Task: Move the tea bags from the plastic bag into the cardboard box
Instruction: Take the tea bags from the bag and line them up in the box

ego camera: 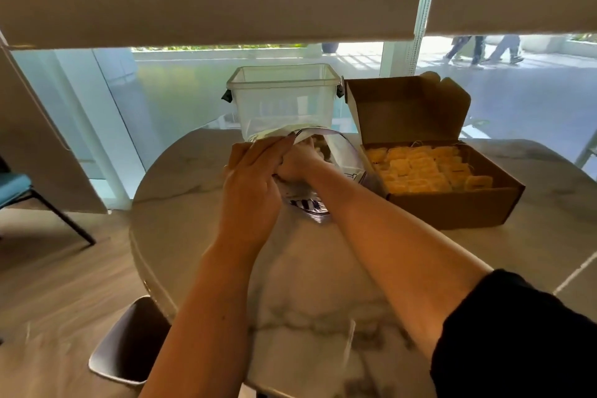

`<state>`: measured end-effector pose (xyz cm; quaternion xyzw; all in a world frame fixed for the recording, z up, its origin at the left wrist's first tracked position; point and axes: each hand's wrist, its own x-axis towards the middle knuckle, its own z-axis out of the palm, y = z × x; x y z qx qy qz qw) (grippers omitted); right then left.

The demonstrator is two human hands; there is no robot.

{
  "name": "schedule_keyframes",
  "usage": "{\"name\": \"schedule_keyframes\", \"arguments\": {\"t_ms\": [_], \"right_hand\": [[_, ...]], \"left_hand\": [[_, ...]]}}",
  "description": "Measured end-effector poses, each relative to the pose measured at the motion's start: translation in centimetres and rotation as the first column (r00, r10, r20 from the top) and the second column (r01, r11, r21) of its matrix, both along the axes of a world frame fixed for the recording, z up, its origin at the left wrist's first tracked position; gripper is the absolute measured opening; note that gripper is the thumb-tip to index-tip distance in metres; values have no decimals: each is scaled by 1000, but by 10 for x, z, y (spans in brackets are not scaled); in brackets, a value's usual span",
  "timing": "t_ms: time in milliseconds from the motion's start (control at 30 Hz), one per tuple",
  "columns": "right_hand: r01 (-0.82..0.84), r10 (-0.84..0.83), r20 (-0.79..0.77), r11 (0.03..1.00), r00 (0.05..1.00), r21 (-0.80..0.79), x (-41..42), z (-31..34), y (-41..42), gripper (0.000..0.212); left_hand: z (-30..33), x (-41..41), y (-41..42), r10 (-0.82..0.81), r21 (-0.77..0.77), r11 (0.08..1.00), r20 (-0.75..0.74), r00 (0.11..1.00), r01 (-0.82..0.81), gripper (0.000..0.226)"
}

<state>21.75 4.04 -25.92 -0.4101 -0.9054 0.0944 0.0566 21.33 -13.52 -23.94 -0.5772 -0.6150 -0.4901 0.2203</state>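
A clear plastic bag (342, 152) with a zip rim lies on the marble table (316, 284), its mouth held open toward me. My left hand (255, 178) pinches the bag's near rim and holds it up. My right hand (298, 163) reaches inside the bag; its fingers are hidden behind the left hand and the plastic, among pale tea bags (319, 147). To the right stands the open cardboard box (452, 203), lid up, holding several yellow tea bags (426, 168) in rows.
An empty clear plastic container (284, 97) stands behind the bag, touching the box's lid. A chair seat (129, 342) sits at the table's near left edge. A window with lowered blinds lies behind; another chair (19, 187) stands far left.
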Motion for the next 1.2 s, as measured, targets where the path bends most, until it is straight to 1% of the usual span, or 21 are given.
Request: {"name": "schedule_keyframes", "arguments": {"t_ms": [67,167,233,333,433,500,567,600,700,767,833,900,1000,1133,1200], "right_hand": [[-30,30,-21,999,999,27,12,7,-17,55],[-115,118,-56,992,991,46,33,15,-33,37],[-166,168,-88,986,982,35,52,19,-43,32],[-218,219,-79,976,973,13,82,27,-62,37],[-195,194,-23,980,981,-34,106,35,-80,39],[-175,173,-36,982,984,-66,117,35,-87,40],[-171,160,-107,980,981,-100,125,32,-89,39],[-170,153,-147,979,977,-111,128,31,-90,42],[-170,133,-243,976,961,-139,136,34,-95,70],[-181,146,-308,980,940,-88,138,37,-97,77],[-158,144,-354,987,924,-11,138,38,-96,71],[-113,125,-384,992,915,55,135,38,-95,60],[-57,101,-448,992,888,111,132,37,-96,45],[-55,121,-544,989,831,135,133,39,-99,46],[-73,126,-583,991,803,113,134,42,-99,45]], "left_hand": [[-1,0,-1,-2,6,1000,-1,1000,2,52],[-2,0,-1,3,-8,1000,16,1000,-3,54],[-3,1,-1,10,-21,1000,8,1000,-10,56],[-4,3,-2,7,-35,999,-5,1000,-7,60],[-6,7,-3,-4,-58,998,-28,1000,2,64],[-6,10,-3,-17,-73,997,-30,999,15,65],[-6,11,-4,-14,-81,997,-11,1000,13,65],[-7,12,-5,-6,-88,996,1,1000,6,66],[-8,13,-7,4,-95,996,17,1000,-2,66],[-7,13,-7,1,-98,995,23,1000,1,66],[-7,13,-8,-4,-96,995,37,999,7,67],[-8,14,-8,-1,-98,995,57,998,7,68],[-7,14,-8,-17,-83,996,50,999,21,67],[-8,13,-8,-36,-83,996,69,997,41,64],[-8,13,-7,-40,-101,994,76,996,48,61]]}}
